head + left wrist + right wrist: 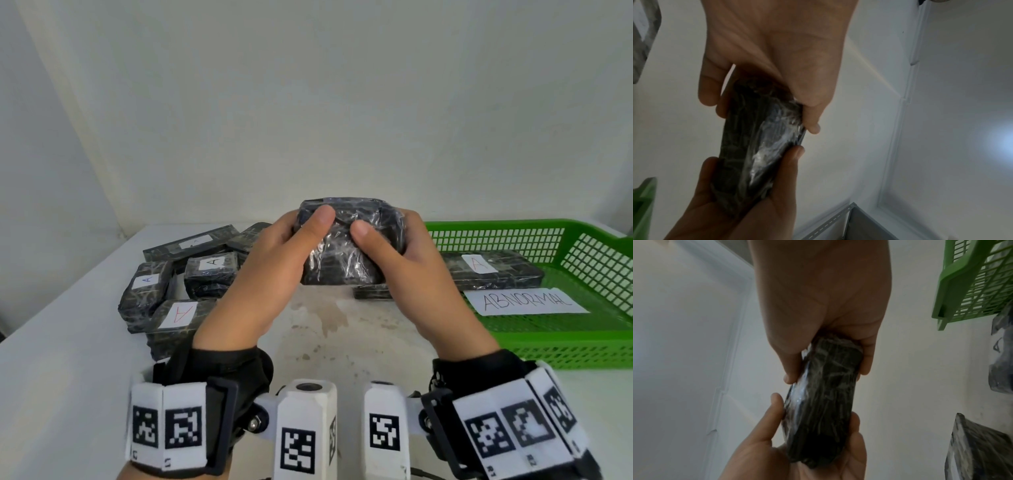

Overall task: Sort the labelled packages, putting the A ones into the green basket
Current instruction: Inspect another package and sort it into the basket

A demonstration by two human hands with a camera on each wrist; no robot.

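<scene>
A dark wrapped package [349,240] is pinched at its two ends, above the table [68,359], between the thumb and curled fingers [710,91] of the left hand [260,270] and of the right hand [407,270], and no label can be made out on the faces shown. In the basket [582,346] one A package [493,270] is already laid beside a sheet marked ABNORMAL [527,301]. A pile [178,284] with several A labels is left on the table to the left, so most of the sorting is judged still to be done.
</scene>
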